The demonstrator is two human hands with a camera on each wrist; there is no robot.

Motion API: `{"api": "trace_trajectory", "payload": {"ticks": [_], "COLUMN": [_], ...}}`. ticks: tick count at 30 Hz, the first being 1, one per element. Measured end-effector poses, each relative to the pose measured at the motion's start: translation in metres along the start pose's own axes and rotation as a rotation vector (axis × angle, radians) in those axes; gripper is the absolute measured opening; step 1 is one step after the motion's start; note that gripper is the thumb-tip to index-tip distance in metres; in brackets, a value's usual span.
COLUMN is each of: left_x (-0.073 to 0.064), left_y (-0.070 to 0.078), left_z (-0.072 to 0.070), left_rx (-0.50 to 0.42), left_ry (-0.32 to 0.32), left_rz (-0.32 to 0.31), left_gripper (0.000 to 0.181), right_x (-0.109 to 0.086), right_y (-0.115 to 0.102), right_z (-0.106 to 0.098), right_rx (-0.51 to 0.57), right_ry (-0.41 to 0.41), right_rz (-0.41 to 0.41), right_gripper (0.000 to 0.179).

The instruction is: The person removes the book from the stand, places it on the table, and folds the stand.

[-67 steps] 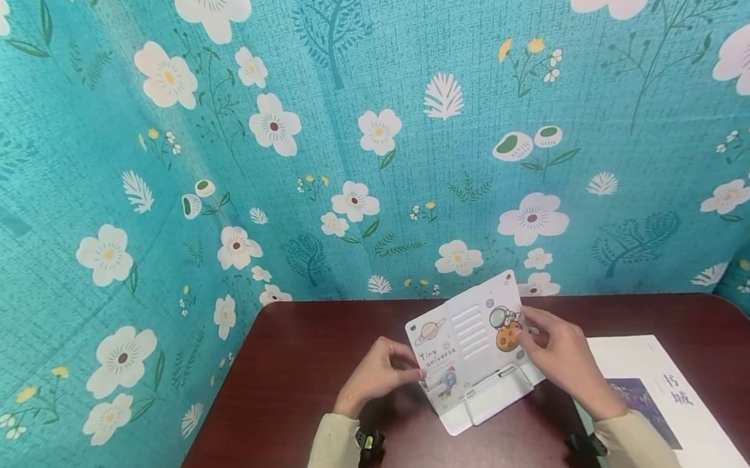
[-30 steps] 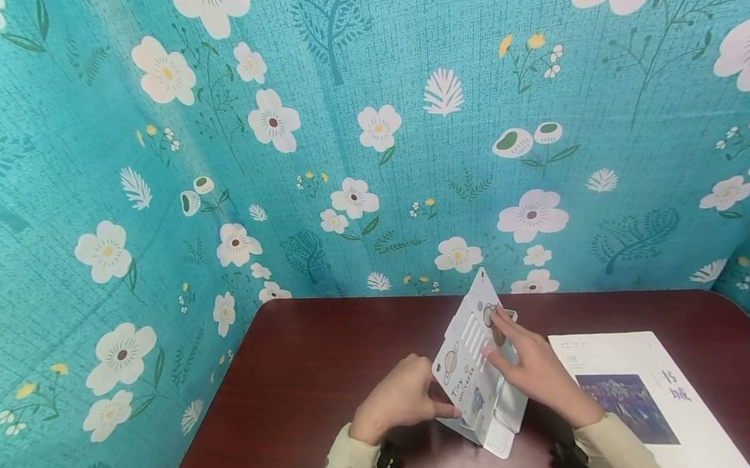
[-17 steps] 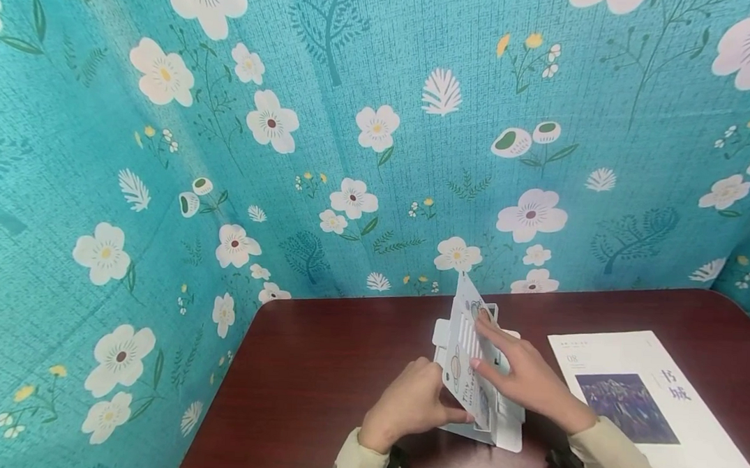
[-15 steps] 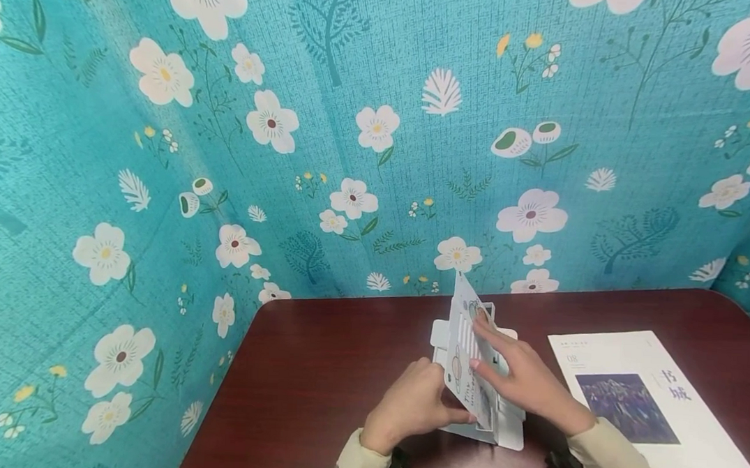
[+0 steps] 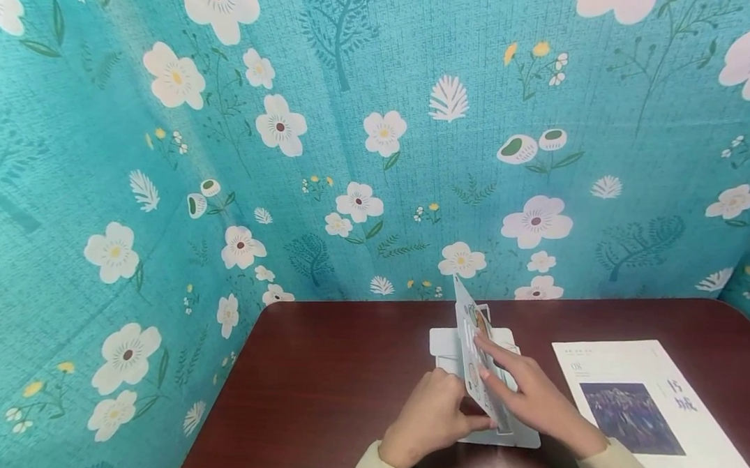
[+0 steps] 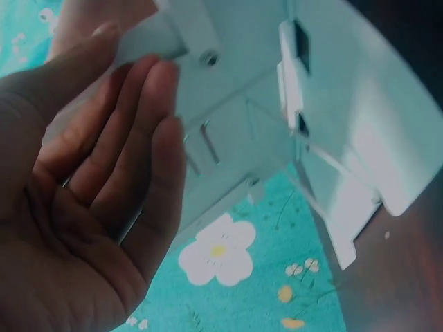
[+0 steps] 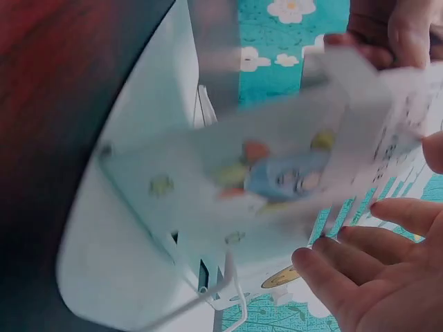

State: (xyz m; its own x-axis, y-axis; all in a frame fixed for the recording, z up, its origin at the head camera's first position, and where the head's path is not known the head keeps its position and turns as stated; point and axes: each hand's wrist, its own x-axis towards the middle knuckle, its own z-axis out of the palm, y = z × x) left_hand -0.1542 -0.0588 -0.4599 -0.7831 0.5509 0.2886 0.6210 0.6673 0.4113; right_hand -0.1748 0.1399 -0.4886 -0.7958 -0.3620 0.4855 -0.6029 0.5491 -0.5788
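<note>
A white metal book stand, its panel (image 5: 464,342) printed with cartoon space pictures, stands steeply tilted on its flat base plate (image 5: 445,343) on the table. My left hand (image 5: 430,414) grips the panel's near lower edge, thumb in front and fingers behind. In the left wrist view its curled fingers lie against the panel's back (image 6: 228,104), near a hinge. My right hand (image 5: 540,402) rests nearly straight fingertips on the printed face, by the slots. Wire page clips (image 7: 232,290) show low on the stand in the right wrist view.
A white magazine (image 5: 643,427) with a dark picture lies on the dark red table (image 5: 318,385) to the right. Behind the table's far edge hangs a teal flowered cloth (image 5: 383,192).
The stand has turned from facing me to nearly edge-on, and its base plate has swung out from behind the panel. My right hand has moved from the panel's right edge onto its face.
</note>
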Motion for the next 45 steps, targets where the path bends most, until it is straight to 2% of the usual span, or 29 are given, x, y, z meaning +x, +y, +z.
{"api": "trace_trajectory", "payload": {"ticks": [3, 10, 17, 20, 23, 25, 29, 32, 34, 39, 45], "left_x": [0.001, 0.003, 0.004, 0.004, 0.005, 0.007, 0.012, 0.018, 0.022, 0.031, 0.040], "left_y": [0.003, 0.006, 0.008, 0.005, -0.001, -0.007, -0.021, -0.033, -0.038, -0.047, -0.049], "left_z": [0.008, 0.017, 0.023, 0.024, 0.024, 0.024, 0.024, 0.026, 0.028, 0.037, 0.044], "left_rx": [0.003, 0.049, 0.053, 0.065, 0.079, 0.078, 0.043, 0.061, 0.076, 0.059, 0.053], "left_ry": [0.041, 0.078, 0.095, 0.088, 0.063, 0.032, 0.000, 0.017, 0.031, 0.048, -0.012], "left_rz": [0.000, 0.003, 0.016, 0.020, 0.007, -0.028, -0.160, -0.226, -0.237, -0.210, -0.242], "left_gripper": [0.058, 0.021, 0.013, 0.007, 0.010, 0.013, 0.023, 0.035, 0.044, 0.058, 0.058], "right_x": [-0.006, -0.022, -0.037, -0.040, -0.040, -0.040, -0.039, -0.038, -0.038, -0.038, -0.039], "right_y": [-0.001, -0.006, -0.015, -0.017, -0.017, -0.016, -0.015, -0.015, -0.014, -0.014, -0.013], "right_z": [-0.002, -0.003, -0.007, -0.006, -0.003, -0.001, 0.002, 0.002, 0.002, 0.002, 0.002], "right_rx": [0.007, 0.023, -0.027, -0.078, -0.114, -0.125, -0.122, -0.133, -0.137, -0.127, -0.132], "right_ry": [-0.002, 0.022, 0.037, 0.075, 0.135, 0.165, 0.192, 0.208, 0.221, 0.218, 0.213], "right_rz": [0.012, 0.006, -0.011, -0.032, -0.051, -0.053, -0.058, -0.074, -0.076, -0.069, -0.069], "right_gripper": [0.051, 0.052, 0.064, 0.073, 0.076, 0.074, 0.071, 0.069, 0.069, 0.069, 0.067]}}
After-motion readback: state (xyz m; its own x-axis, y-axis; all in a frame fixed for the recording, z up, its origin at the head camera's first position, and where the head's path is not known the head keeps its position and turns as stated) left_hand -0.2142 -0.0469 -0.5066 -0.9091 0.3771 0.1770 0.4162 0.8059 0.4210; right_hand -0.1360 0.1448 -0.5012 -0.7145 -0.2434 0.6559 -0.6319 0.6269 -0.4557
